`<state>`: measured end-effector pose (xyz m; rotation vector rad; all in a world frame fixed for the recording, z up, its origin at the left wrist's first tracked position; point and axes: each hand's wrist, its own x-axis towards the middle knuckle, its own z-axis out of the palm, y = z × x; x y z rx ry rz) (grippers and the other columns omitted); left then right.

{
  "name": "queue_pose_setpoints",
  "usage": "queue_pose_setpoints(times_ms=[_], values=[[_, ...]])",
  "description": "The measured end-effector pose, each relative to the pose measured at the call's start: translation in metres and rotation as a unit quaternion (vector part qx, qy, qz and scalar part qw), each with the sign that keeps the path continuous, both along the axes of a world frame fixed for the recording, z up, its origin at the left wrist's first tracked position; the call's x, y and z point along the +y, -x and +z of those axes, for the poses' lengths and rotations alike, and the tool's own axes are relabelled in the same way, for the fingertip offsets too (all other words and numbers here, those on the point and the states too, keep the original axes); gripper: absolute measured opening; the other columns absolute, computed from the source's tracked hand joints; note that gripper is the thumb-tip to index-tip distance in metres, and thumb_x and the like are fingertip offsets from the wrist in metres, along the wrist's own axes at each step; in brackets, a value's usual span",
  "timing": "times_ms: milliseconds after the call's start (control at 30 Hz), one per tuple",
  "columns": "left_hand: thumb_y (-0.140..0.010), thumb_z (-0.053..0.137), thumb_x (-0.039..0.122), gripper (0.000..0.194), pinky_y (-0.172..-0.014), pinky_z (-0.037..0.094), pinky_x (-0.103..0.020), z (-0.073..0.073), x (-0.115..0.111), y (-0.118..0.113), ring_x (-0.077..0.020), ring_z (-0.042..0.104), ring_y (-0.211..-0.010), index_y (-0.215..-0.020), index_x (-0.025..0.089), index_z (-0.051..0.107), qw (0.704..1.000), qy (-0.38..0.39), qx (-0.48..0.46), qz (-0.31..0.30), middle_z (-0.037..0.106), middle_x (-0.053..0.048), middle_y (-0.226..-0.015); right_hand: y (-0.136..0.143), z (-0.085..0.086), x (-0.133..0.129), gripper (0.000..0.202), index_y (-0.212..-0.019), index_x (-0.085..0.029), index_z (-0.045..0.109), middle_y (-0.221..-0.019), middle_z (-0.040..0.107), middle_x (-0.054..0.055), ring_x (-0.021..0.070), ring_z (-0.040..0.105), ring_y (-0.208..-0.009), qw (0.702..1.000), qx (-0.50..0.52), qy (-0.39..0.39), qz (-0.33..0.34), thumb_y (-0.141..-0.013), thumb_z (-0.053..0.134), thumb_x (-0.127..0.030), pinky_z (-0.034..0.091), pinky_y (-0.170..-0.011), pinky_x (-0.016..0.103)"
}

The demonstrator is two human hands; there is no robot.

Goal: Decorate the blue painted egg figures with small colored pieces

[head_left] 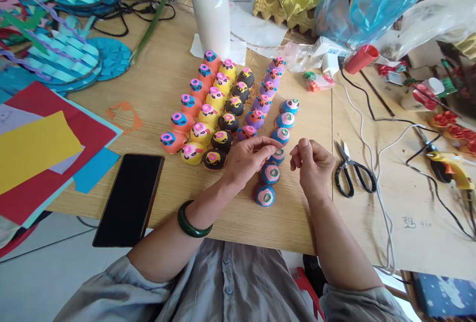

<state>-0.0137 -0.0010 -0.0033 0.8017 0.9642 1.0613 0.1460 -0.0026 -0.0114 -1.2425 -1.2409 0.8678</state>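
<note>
My left hand, with a dark green bangle on its wrist, is pinched just over a blue domed piece in the rightmost row; what its fingertips hold is too small to tell. To the right of that row my right hand is held in a pinch, and anything in it is hidden. The blue pieces carry pink patches, several with green rings. Left of them stand rows of purple, black, yellow and orange domed pieces with small coloured shapes on top.
Black-handled scissors lie right of my right hand, beside white cables. A phone and coloured sheets are at the left. Behind the rows stands a white bottle. A yellow glue gun lies at the far right.
</note>
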Motion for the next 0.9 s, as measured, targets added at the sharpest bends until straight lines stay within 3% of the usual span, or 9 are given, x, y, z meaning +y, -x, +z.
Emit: queue_pose_setpoints(times_ms=[133,333,533,700,900], values=[[-0.08,0.074,0.036,0.022,-0.041,0.025,-0.019,-0.0022,0.0006,-0.0002,-0.0039,0.035,-0.045,-0.089,0.016,0.078,1.0,-0.01,0.005,0.003,0.05,0.006,-0.057,0.001,0.0016,-0.001,0.036,-0.073,-0.021,0.067,-0.052,0.051,-0.008,0.0061,0.047,-0.042,1.0,-0.022,0.004,0.0,-0.088,0.074,-0.052,0.039,-0.041,0.021],[-0.086,0.071,0.054,0.041,-0.043,0.025,-0.021,-0.0045,-0.0005,0.0003,-0.0046,0.035,-0.046,-0.069,0.017,0.075,0.999,-0.025,0.026,0.016,0.047,0.005,-0.053,0.002,0.0017,-0.0024,0.038,-0.072,-0.02,0.066,-0.053,0.055,-0.007,0.0058,0.048,-0.041,0.999,-0.033,0.01,-0.002,-0.088,0.074,-0.054,0.034,-0.039,0.021],[-0.08,0.077,0.035,0.022,-0.053,0.041,-0.021,-0.0045,0.0003,0.0001,-0.0071,0.05,-0.055,-0.095,0.019,0.08,0.996,-0.074,0.046,0.014,0.06,0.004,-0.06,0.003,0.001,-0.0022,0.038,-0.07,-0.02,0.067,-0.051,0.052,-0.008,0.0053,0.046,-0.04,1.0,0.001,0.031,0.006,-0.088,0.075,-0.053,0.036,-0.038,0.02],[-0.082,0.074,0.032,0.018,-0.063,0.049,-0.023,-0.0027,0.0,-0.0008,-0.0103,0.061,-0.066,-0.092,0.018,0.079,0.996,-0.077,0.04,0.009,0.067,0.001,-0.066,0.005,0.0021,-0.0028,0.037,-0.071,-0.02,0.068,-0.052,0.052,-0.008,0.0052,0.047,-0.041,0.999,0.025,0.046,0.005,-0.085,0.078,-0.052,0.037,-0.039,0.02],[-0.083,0.074,0.029,0.016,-0.063,0.049,-0.022,-0.0047,-0.0003,-0.0013,-0.0091,0.06,-0.064,-0.094,0.018,0.079,0.996,-0.078,0.036,0.006,0.068,0.001,-0.069,0.0053,0.0036,-0.0044,0.044,-0.065,-0.02,0.065,-0.048,0.049,-0.008,0.0057,0.045,-0.041,0.998,0.015,0.064,0.01,-0.086,0.075,-0.057,0.036,-0.041,0.021]])
